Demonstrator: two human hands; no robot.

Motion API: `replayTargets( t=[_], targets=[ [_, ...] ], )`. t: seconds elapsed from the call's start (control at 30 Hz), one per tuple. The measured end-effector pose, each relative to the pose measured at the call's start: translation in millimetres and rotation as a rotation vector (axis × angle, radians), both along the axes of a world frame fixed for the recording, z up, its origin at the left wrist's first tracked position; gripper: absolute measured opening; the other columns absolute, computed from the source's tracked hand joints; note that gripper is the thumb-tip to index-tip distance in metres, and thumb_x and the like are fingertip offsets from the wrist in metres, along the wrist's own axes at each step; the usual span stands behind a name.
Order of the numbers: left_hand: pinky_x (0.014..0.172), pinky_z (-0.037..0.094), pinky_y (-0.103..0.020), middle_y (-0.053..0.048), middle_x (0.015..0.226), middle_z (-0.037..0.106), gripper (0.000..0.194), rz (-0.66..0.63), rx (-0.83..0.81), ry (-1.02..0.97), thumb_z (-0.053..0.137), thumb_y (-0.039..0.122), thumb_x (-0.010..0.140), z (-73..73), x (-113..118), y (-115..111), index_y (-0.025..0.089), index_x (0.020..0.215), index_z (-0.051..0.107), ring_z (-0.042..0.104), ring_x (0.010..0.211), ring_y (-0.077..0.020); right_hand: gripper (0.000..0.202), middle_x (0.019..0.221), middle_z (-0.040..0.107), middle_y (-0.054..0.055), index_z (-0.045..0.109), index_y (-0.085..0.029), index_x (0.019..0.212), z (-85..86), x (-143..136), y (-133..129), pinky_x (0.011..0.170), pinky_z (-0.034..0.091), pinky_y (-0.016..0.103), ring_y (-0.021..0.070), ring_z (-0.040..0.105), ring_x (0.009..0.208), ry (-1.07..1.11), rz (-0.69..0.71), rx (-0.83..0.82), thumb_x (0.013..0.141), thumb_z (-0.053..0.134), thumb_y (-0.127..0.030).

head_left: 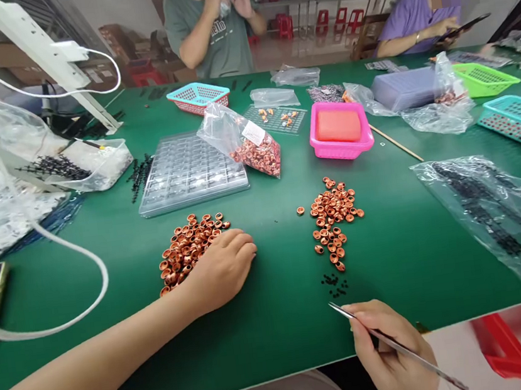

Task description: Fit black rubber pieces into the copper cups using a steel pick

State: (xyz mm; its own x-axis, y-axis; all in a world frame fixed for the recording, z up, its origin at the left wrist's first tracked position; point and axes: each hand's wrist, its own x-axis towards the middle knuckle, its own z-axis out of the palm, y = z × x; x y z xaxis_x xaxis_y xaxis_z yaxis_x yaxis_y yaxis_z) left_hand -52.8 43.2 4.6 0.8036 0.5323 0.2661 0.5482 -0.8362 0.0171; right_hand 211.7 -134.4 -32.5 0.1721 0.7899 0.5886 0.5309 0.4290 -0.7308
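My left hand point(224, 266) rests palm down at the right edge of a pile of copper-coloured, cup-shaped pieces point(182, 255). Its fingers are curled and pressed together; whatever they hold, if anything, is hidden beneath. Near the table's front edge, my right hand point(393, 346) is closed round metal tweezers point(398, 348). The tweezers point up and left, with their tips just short of a scatter of tiny black pieces point(335, 286). Above those bits lies a second group of copper-coloured cups point(335, 206), with one cup point(300, 211) apart on its left.
Behind the piles are a clear compartment tray point(192, 178), a bag of copper-coloured pieces point(258, 154) and a pink basket point(343, 149). A plastic bag with black parts point(485, 205) lies right. A white cable point(104, 290) loops at left. Two people are across the green table point(285, 318).
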Motion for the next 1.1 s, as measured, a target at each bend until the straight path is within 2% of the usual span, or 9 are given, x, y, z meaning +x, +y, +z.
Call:
replayTargets(
  t=[0.13, 0.23, 0.4, 0.5, 0.63, 0.7, 0.83, 0.97, 1.1],
  targets=[
    [0.095, 0.048, -0.053, -0.016, 0.103, 0.063, 0.018, 0.147, 0.171, -0.019, 0.044, 0.01, 0.094, -0.6, -12.5, 9.4, 0.01, 0.096, 0.062, 0.054, 0.101, -0.0307, 0.033, 0.093, 0.073, 0.005, 0.058, -0.021, 0.106, 2.7, -0.7, 3.3, 0.07, 0.06, 0.03, 0.0167, 0.071, 0.082, -0.064, -0.007, 0.024, 0.08, 0.063, -0.001],
    [0.097, 0.048, -0.055, -0.017, 0.11, 0.062, 0.022, 0.145, 0.135, -0.084, 0.043, 0.012, 0.095, 4.3, 0.5, 7.3, 0.01, 0.108, 0.061, 0.054, 0.106, -0.0316, 0.032, 0.092, 0.073, 0.004, 0.057, -0.021, 0.105, 2.9, -2.1, 4.0, 0.071, 0.06, 0.03, 0.016, 0.071, 0.081, -0.075, -0.019, 0.033, 0.081, 0.063, -0.002],
    [0.109, 0.041, -0.056, -0.019, 0.135, 0.054, 0.033, 0.052, -0.263, -0.268, 0.044, 0.025, 0.098, 7.2, 61.7, 16.9, 0.011, 0.127, 0.054, 0.047, 0.128, -0.0321, 0.029, 0.092, 0.073, 0.004, 0.058, -0.021, 0.104, 2.2, -2.7, 2.6, 0.072, 0.06, 0.03, 0.0159, 0.071, 0.083, -0.057, -0.02, 0.025, 0.082, 0.062, -0.003],
    [0.114, 0.038, -0.054, -0.019, 0.143, 0.049, 0.041, 0.049, -0.345, -0.298, 0.046, 0.032, 0.099, -0.3, 104.1, 41.9, 0.01, 0.132, 0.05, 0.043, 0.136, -0.0309, 0.027, 0.091, 0.073, 0.004, 0.058, -0.021, 0.103, 2.5, -2.3, 2.7, 0.07, 0.06, 0.03, 0.0162, 0.071, 0.082, -0.054, -0.023, 0.037, 0.082, 0.062, -0.004],
    [0.113, 0.04, -0.051, -0.02, 0.14, 0.053, 0.041, 0.093, -0.448, -0.359, 0.041, 0.031, 0.1, -9.9, 149.6, 66.0, 0.007, 0.133, 0.049, 0.048, 0.132, -0.0302, 0.027, 0.091, 0.073, 0.004, 0.058, -0.021, 0.103, 2.6, -2.6, 3.0, 0.069, 0.06, 0.031, 0.0161, 0.071, 0.081, -0.048, -0.031, 0.039, 0.083, 0.062, -0.004],
    [0.111, 0.041, -0.048, -0.019, 0.137, 0.055, 0.039, 0.077, -0.494, -0.39, 0.04, 0.03, 0.101, -11.0, 165.1, 63.9, 0.008, 0.132, 0.05, 0.051, 0.129, -0.0288, 0.029, 0.092, 0.073, 0.004, 0.057, -0.021, 0.104, 2.9, -3.0, 2.6, 0.069, 0.06, 0.031, 0.0161, 0.071, 0.08, -0.032, -0.02, 0.054, 0.082, 0.062, -0.003],
    [0.113, 0.039, -0.048, -0.017, 0.138, 0.055, 0.037, 0.029, -0.587, -0.444, 0.043, 0.028, 0.099, -9.7, 181.6, 41.2, 0.01, 0.13, 0.051, 0.049, 0.13, -0.0285, 0.03, 0.091, 0.073, 0.005, 0.057, -0.021, 0.105, 5.2, -3.0, 1.9, 0.068, 0.059, 0.031, 0.0156, 0.07, 0.079, -0.014, 0.002, 0.062, 0.082, 0.061, -0.002],
    [0.116, 0.035, -0.047, -0.018, 0.141, 0.053, 0.039, 0.025, -0.686, -0.506, 0.043, 0.028, 0.099, -8.2, 184.3, 20.1, 0.009, 0.133, 0.05, 0.046, 0.134, -0.0281, 0.029, 0.09, 0.073, 0.005, 0.056, -0.021, 0.106, 7.6, -1.6, 2.6, 0.066, 0.059, 0.03, 0.0153, 0.07, 0.078, -0.026, 0.013, 0.075, 0.083, 0.06, -0.003],
    [0.115, 0.038, -0.043, -0.014, 0.143, 0.053, 0.042, 0.025, -0.791, -0.564, 0.04, 0.033, 0.101, -2.5, 176.2, 12.0, 0.012, 0.137, 0.048, 0.048, 0.134, -0.0255, 0.029, 0.09, 0.074, 0.004, 0.056, -0.022, 0.106, 8.1, -1.3, 3.5, 0.065, 0.059, 0.03, 0.015, 0.071, 0.077, -0.032, 0.012, 0.083, 0.083, 0.06, -0.004]
  ],
)
